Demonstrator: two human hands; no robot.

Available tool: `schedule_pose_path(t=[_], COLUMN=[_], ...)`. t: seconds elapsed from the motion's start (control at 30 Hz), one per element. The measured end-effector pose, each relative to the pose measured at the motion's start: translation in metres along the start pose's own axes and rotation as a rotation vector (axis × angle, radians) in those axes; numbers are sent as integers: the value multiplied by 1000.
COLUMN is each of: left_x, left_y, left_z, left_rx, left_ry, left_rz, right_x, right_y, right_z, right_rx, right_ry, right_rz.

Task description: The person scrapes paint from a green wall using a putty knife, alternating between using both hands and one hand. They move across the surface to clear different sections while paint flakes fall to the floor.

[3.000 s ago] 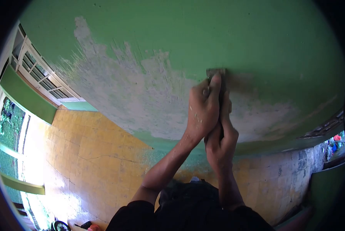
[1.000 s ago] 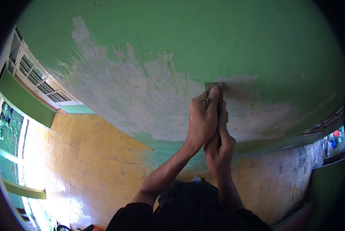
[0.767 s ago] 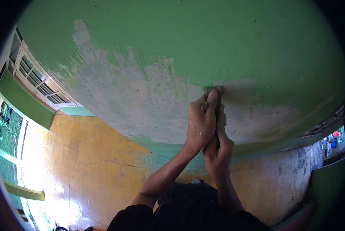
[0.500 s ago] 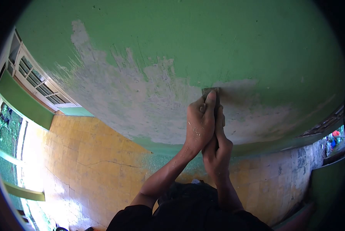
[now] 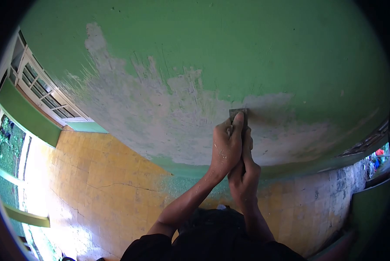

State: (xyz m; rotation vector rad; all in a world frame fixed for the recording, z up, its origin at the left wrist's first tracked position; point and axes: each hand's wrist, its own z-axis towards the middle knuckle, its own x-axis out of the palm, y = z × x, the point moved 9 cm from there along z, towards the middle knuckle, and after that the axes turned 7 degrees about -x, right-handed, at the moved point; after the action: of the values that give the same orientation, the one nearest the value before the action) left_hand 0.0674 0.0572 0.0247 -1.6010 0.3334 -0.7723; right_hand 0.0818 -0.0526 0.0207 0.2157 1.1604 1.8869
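Cannot see the handle of the flat grey metal scraper blade (image 5: 238, 114), buried under the left hand (image 5: 225, 148) and the right hand (image 5: 245, 174), whose fingers (image 5: 247, 145) lie mostly behind the left. Cut off by the dark lens rim: the white-framed window (image 5: 42, 95) at left, the black sleeves (image 5: 160, 248) at the bottom. Too small to tell: the red and blue specks (image 5: 380, 153) at far right.

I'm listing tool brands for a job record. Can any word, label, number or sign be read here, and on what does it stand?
None: no word, label, brand, number or sign can be read.
The scraper shows only a plain blade; the left hand and the right hand hide its handle.
The green wall, the window and the yellow floor tiles bear no writing.
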Motion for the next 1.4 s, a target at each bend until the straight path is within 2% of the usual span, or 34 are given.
schedule_pose_path(t=[0.07,0.1,0.2,0.3,0.47,0.53,0.57,0.63,0.7,0.73,0.87,1.0,1.23,1.33,1.4], left_x=[2,2,-1,-5,0,-3,-3,-4,5,10,-4,1,0,-2,-4], left_y=[-21,-29,-13,5,-17,0,-2,-7,-31,-43,-4,-20,-25,-25,-16], left_z=[3,0,-1,4,1,-2,4,7,3,2,0,1,1,1,-2], left_rx=[57,69,3,3,15,-25,15,65,50,58,-11,-5,27,20,5], left_ry=[11,18,7,-12,29,-2,-10,-39,22,51,-29,56,30,39,28], left_rz=[2,8,-45,12,-37,-8,23,90,5,-40,22,-35,-12,-18,-15], right_x=[1,2,6,4,3,-1,-3,-3,-2,-3,-3,1,1,7,7], right_y=[4,2,1,-5,0,8,12,6,3,7,12,7,14,5,4], right_z=[8,4,4,-3,5,2,2,13,10,13,4,7,11,12,7], right_rx=[-41,35,102,-4,26,-168,-269,-19,96,61,-219,37,-19,127,133], right_ry=[-15,5,31,-13,-49,-100,-127,-61,-27,-28,-92,-12,-4,65,44], right_rz=[8,47,77,-8,55,-82,-153,11,68,46,-75,66,28,79,72])
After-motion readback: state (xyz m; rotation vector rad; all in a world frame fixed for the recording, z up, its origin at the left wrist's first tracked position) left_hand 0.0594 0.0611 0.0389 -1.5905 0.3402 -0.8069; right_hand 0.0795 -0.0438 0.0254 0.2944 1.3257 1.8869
